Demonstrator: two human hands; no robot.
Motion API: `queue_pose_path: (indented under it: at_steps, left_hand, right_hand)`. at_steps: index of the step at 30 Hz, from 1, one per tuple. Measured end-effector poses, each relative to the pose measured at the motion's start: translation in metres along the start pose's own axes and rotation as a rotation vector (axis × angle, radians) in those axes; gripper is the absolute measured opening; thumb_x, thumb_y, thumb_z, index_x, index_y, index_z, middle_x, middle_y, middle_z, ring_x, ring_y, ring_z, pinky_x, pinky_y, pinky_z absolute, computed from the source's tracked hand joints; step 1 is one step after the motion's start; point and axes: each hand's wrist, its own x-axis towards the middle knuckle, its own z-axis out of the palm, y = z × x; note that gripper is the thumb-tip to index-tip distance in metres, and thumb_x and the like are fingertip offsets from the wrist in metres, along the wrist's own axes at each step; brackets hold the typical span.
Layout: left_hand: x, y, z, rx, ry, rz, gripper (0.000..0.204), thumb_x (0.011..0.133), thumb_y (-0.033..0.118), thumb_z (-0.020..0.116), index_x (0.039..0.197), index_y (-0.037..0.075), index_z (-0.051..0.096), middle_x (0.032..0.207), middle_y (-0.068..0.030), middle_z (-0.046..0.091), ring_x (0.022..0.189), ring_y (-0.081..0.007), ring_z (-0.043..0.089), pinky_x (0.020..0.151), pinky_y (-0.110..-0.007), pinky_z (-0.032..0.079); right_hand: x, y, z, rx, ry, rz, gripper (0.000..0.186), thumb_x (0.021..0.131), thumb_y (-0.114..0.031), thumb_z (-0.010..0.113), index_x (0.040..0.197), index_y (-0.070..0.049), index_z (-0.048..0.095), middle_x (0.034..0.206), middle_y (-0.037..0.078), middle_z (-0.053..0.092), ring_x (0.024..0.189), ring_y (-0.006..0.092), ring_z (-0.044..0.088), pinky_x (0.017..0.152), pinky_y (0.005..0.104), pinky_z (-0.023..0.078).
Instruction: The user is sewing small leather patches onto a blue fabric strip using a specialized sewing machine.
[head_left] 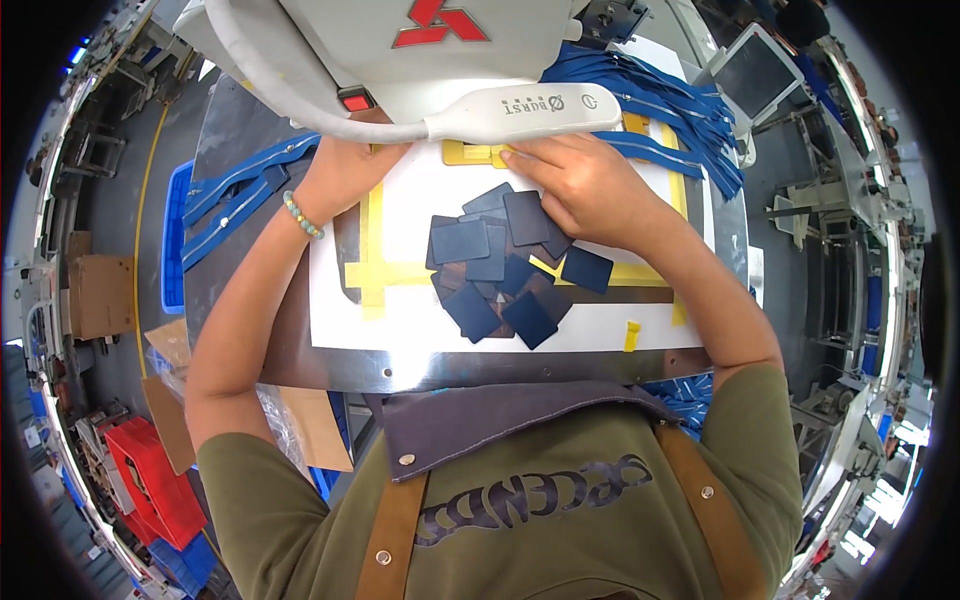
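Observation:
Under the white sewing machine head (450, 75), both my hands are on the work area. My left hand (345, 165), with a beaded bracelet (302, 215) at its wrist, is beside the blue zipper strips (235, 200) on the left; its fingers are hidden behind the lamp and machine. My right hand (580, 180) stretches its fingers leftward, tips by a yellow plate (470, 154). Part of that hand is covered by the white lamp (525, 110). Just below it lies a loose heap of small dark blue rectangular patches (460, 242). One blue zipper strip (645, 148) runs behind my right hand.
A bundle of blue zippers (650, 85) lies at the far right. Yellow tape (373, 245) marks the white work sheet (400, 325). A blue bin (175, 240) stands left of the table, with a red crate (150, 480) lower down. A screen (757, 70) is at the back right.

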Motion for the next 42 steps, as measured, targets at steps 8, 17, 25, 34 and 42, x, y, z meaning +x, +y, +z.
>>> queue_pose_path:
  at_steps: [8,17,25,34,42]
  left_hand:
    - [-0.009,0.019,0.005,0.327,0.062,0.179,0.033,0.097,0.024,0.074,0.118,-0.002,0.075,0.114,-0.0209,0.073,0.105,-0.0410,0.068,0.092,-0.048,0.054]
    - [-0.011,0.021,0.011,0.289,0.019,0.250,0.027,0.099,0.024,0.074,0.119,0.006,0.078,0.112,-0.0181,0.072,0.100,-0.0347,0.070,0.093,-0.044,0.055]
    - [-0.011,0.019,0.010,0.246,0.004,0.240,0.031,0.099,0.021,0.075,0.127,0.009,0.078,0.103,-0.0122,0.076,0.083,-0.0209,0.064,0.081,-0.036,0.053]
    - [-0.023,0.039,0.002,0.162,-0.035,0.258,0.031,0.099,0.016,0.074,0.128,0.007,0.077,0.094,-0.0096,0.071,0.072,-0.0194,0.061,0.069,-0.034,0.050]
    - [-0.047,0.074,-0.025,0.379,-0.113,0.510,0.051,0.087,0.025,0.087,0.133,0.009,0.072,0.091,-0.0088,0.071,0.078,-0.0275,0.069,0.068,-0.039,0.052]
  right_hand:
    - [-0.001,0.013,-0.001,0.064,0.080,-0.025,0.043,0.084,-0.005,0.074,0.127,-0.003,0.074,0.135,0.015,0.073,0.125,0.0325,0.067,0.106,0.0449,0.054]
    - [0.003,0.009,0.003,-0.353,0.151,-0.177,0.013,0.074,-0.003,0.074,0.086,-0.006,0.071,0.090,0.006,0.069,0.086,0.0214,0.070,0.083,0.0327,0.056]
    - [0.019,0.037,0.008,-0.268,0.220,-0.087,0.013,0.076,-0.002,0.073,0.088,-0.006,0.073,0.093,0.007,0.071,0.095,0.0285,0.074,0.085,0.0424,0.060]
    - [0.007,-0.033,-0.049,-0.096,0.037,-0.094,0.023,0.073,0.000,0.069,0.096,-0.004,0.068,0.091,0.008,0.062,0.086,0.0307,0.068,0.073,0.0419,0.055]
    - [-0.007,-0.073,-0.075,0.107,0.119,-0.008,0.008,0.091,-0.014,0.070,0.096,-0.008,0.073,0.093,0.009,0.066,0.091,0.0264,0.070,0.073,0.0397,0.053]
